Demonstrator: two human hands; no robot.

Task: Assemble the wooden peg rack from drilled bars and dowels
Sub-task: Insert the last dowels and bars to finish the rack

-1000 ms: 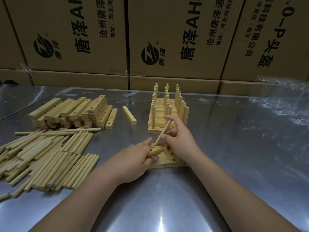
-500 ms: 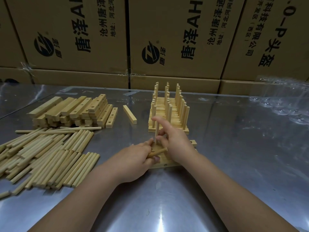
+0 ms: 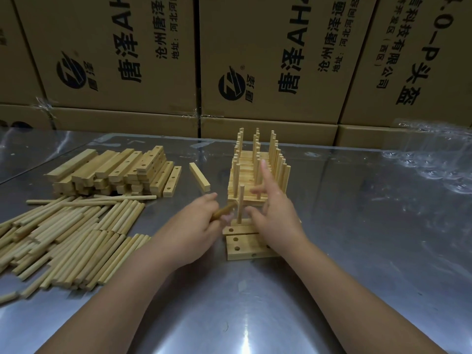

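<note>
Rack barely begun: one peg is standing, the other visible holes are waiting.
An upright dowel (image 3: 241, 200) is sitting in the drilled bars (image 3: 242, 243) at the table's centre. The left hand (image 3: 196, 227) is gripping a spare dowel (image 3: 224, 210), and the right hand (image 3: 274, 210) is hovering beside, fingers spread. Finished racks (image 3: 258, 164) are standing at 12 o'clock.

Left hand (image 3: 196, 226), right hand (image 3: 278, 215): both bare. Forearms (image 3: 357, 290) bare to frame edge. Right fingers (image 3: 264, 172) motion-blurred.

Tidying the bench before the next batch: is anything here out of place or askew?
Only small things. A few crosswise dowels lie along the far edge of the dowel pile, whose sticks otherwise run much the same way. One bar lies alone, apart from the bar stack. No damage shows.
</note>
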